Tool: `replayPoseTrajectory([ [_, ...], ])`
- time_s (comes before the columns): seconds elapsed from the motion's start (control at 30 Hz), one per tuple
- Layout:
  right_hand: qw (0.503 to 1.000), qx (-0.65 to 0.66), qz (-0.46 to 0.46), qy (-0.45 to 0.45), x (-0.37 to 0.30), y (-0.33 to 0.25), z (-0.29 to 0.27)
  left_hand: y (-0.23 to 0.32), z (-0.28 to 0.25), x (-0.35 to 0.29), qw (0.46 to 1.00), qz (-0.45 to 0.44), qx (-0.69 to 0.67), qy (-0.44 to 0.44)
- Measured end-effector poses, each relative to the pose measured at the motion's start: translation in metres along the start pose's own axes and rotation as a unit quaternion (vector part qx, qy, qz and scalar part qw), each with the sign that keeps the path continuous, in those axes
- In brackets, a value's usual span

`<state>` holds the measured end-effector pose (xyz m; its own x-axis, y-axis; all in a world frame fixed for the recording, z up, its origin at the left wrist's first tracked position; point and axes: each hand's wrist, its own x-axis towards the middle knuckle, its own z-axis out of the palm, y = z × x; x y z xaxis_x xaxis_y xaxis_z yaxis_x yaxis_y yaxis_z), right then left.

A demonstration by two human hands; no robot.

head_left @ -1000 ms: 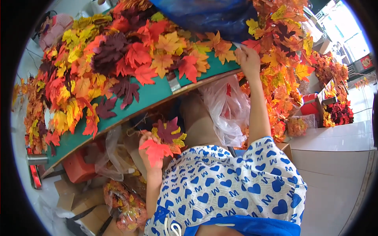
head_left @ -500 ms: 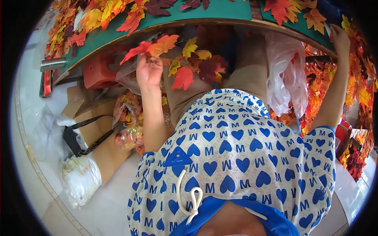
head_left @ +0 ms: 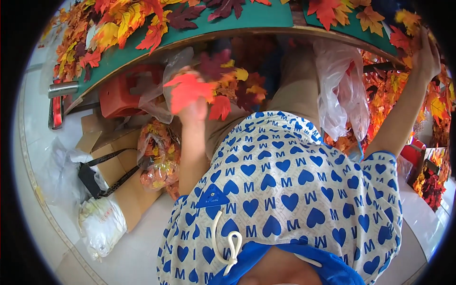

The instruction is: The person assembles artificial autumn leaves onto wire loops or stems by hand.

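My left hand (head_left: 194,113), smeared by motion, is closed on an artificial maple leaf garland below the table edge, over my lap. A bright red leaf (head_left: 189,91) covers part of its fingers. Yellow, orange and dark red leaves (head_left: 250,89) of the garland hang to the right of that hand. At the far right, my right hand (head_left: 427,57) is raised beside the table's corner with its fingers closed. Orange and red artificial leaves (head_left: 401,39) are at its fingertips, apparently gripped; the exact hold is partly hidden.
A green-topped table (head_left: 266,16) curves across the top, with heaps of autumn leaves (head_left: 128,23) on it. Beneath are a red plastic stool (head_left: 116,95) and clear plastic bags (head_left: 335,85). A cardboard box (head_left: 135,199) and a white bag (head_left: 100,223) lie on the floor at left.
My left hand has moved slightly down and right, turning the garland so its red leaf comes before the fingers. My right hand has shifted right, and leaves now show beside its fingertips.
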<state>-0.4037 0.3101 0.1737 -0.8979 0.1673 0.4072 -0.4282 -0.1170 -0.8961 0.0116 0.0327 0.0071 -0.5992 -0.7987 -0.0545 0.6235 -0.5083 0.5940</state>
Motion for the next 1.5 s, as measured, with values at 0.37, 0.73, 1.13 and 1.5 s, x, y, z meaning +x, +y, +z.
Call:
replayPoseTrajectory([
  [0.37, 0.848, 0.190, 0.371, -0.326, -0.277, 0.002, 0.072, -0.049, 0.090, -0.035, 0.955, 0.016, 0.278, -0.104],
  [0.73, 0.846, 0.152, 0.278, -0.429, -0.303, 0.004, 0.073, -0.043, 0.093, -0.030, 0.980, -0.013, 0.192, -0.055],
  [1.13, 0.873, -0.213, 0.010, -0.439, -0.312, 0.113, 0.054, -0.077, 0.025, -0.037, 0.949, -0.123, 0.282, -0.064],
  [1.5, 0.765, -0.235, 0.242, -0.549, -0.338, 0.189, 0.030, -0.076, -0.051, -0.060, 0.964, -0.183, 0.168, 0.097],
])
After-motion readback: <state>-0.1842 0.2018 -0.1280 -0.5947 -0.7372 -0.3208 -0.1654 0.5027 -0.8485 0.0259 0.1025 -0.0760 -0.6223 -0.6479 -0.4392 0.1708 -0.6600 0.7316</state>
